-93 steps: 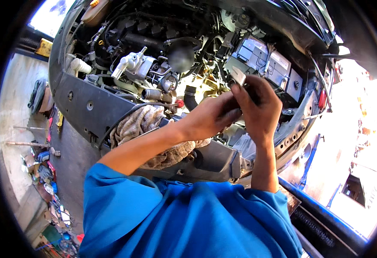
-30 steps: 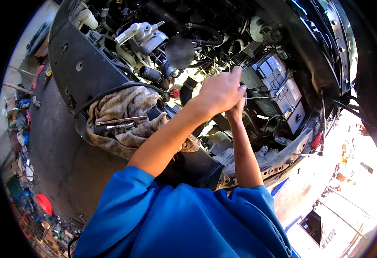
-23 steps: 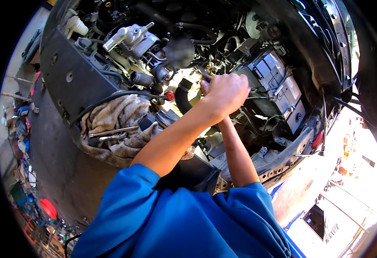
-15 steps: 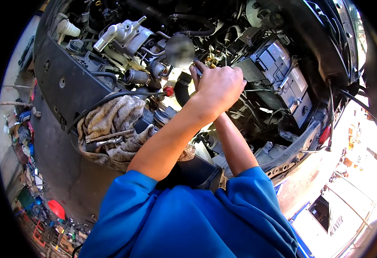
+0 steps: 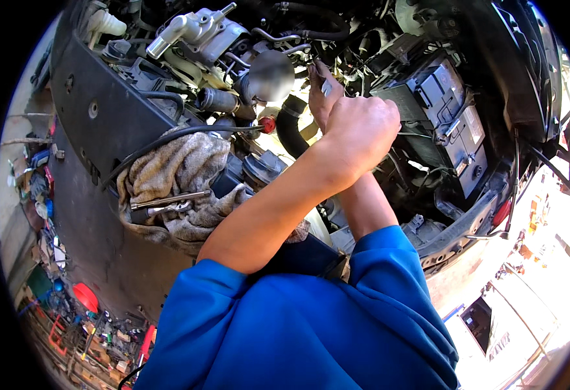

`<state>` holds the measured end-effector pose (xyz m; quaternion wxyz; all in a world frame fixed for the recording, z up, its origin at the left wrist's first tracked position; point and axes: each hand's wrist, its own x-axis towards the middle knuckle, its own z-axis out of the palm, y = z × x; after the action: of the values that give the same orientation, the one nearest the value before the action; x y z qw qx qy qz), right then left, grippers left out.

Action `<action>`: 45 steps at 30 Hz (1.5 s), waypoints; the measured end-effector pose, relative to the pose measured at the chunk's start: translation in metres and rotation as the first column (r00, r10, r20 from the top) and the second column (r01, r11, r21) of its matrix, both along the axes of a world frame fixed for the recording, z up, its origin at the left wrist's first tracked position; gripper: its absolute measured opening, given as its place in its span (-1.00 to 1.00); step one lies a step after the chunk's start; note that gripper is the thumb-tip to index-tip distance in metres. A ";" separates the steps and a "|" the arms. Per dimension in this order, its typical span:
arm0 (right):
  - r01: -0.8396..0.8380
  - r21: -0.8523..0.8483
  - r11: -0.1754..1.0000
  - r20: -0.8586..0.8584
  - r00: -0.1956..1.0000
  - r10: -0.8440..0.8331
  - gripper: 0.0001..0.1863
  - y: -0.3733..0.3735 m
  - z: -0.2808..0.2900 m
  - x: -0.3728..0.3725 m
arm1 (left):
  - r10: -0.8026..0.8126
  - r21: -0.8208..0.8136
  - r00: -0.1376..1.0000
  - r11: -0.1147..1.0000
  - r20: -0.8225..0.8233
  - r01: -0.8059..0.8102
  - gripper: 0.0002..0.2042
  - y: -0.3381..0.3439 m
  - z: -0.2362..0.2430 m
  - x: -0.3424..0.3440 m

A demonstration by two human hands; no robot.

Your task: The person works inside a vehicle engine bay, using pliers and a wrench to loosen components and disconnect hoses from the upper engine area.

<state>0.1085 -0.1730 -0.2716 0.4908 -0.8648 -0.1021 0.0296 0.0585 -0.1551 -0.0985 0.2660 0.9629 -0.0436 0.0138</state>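
Observation:
My left hand (image 5: 360,133) is closed, knuckles up, over the engine bay beside the battery (image 5: 447,117); what its fingers hold is hidden. My right hand (image 5: 324,97) reaches farther in, partly behind the left, its fingers closed around a small silver piece (image 5: 326,87) among hoses. Just left of it are a black bent hose (image 5: 288,127) and a red cap (image 5: 267,125). A silver metal housing (image 5: 200,32) sits at upper left.
A crumpled rag (image 5: 168,162) with metal tools (image 5: 168,203) lies on the front edge of the bay. A dark panel (image 5: 103,104) borders the left, a prop rod (image 5: 516,182) the right. Assorted clutter (image 5: 57,286) lies on the floor at left, beside the car.
My right hand has moved forward, deeper among the hoses. My left hand's fingers have curled in, and it has shifted slightly right. The view has shifted too.

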 end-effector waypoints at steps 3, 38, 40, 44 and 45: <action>-0.040 -0.006 0.999 0.005 0.999 0.040 -0.67 0.004 0.012 0.007 | -0.014 -0.036 0.999 0.999 -0.045 0.012 -0.79 0.001 -0.004 0.001; -0.138 -0.085 0.987 0.256 0.954 0.155 -0.75 -0.006 0.032 0.023 | 0.198 -0.472 0.827 0.877 0.525 0.089 -0.85 0.000 0.023 0.009; -0.149 -0.090 0.985 0.307 0.937 0.169 -0.76 -0.005 0.028 0.022 | 0.198 -0.483 0.829 0.870 0.523 0.097 -0.85 0.001 0.024 0.009; -0.164 -0.121 0.979 0.326 0.925 0.195 -0.77 -0.002 0.027 0.026 | 0.184 -0.470 0.842 0.878 0.507 0.092 -0.85 0.001 0.024 0.008; -0.174 -0.141 0.975 0.337 0.917 0.213 -0.77 -0.001 0.025 0.029 | 0.178 -0.464 0.847 0.881 0.501 0.089 -0.85 0.002 0.024 0.009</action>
<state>0.1373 -0.1742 -0.2463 0.4119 -0.8671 -0.2710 -0.0709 0.0671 -0.1532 -0.0748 0.4683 0.8282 -0.0876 0.2950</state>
